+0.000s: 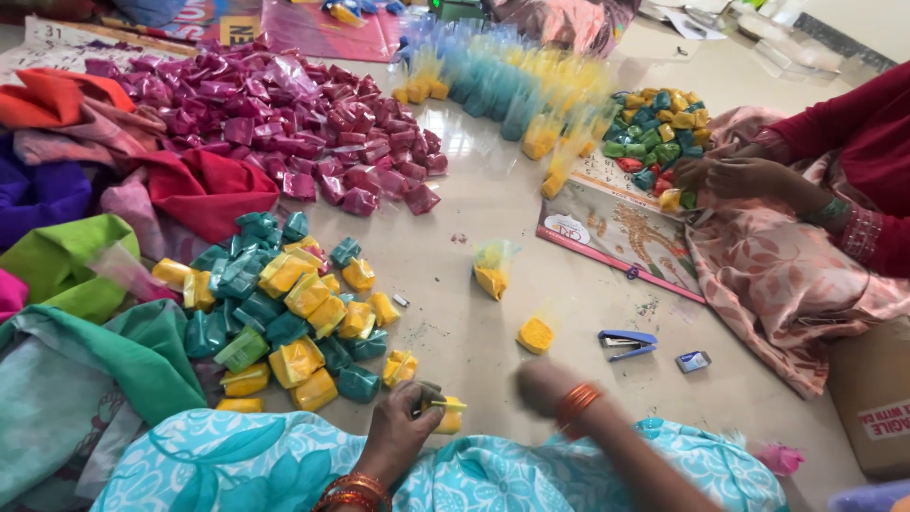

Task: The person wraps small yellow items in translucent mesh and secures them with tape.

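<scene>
the left hand (403,431) pinched a small yellow packet (447,414) just above the lap. it looked light, soft and crinkly, best held by its edge. the right hand (540,381) was blurred; its grip could not be told. a yellow and green pile (275,318), stapler (627,342) and another person's hands (730,175) lay nearby.

The right hand (538,377) is smearing into motion blur, so its fingers cannot be told apart. The left hand (403,431) is covering most of a yellow packet (449,414). The co-worker's hands (725,175) are hiding part of the mixed packets (654,128). The bottom edge is cutting off both forearms.
</scene>
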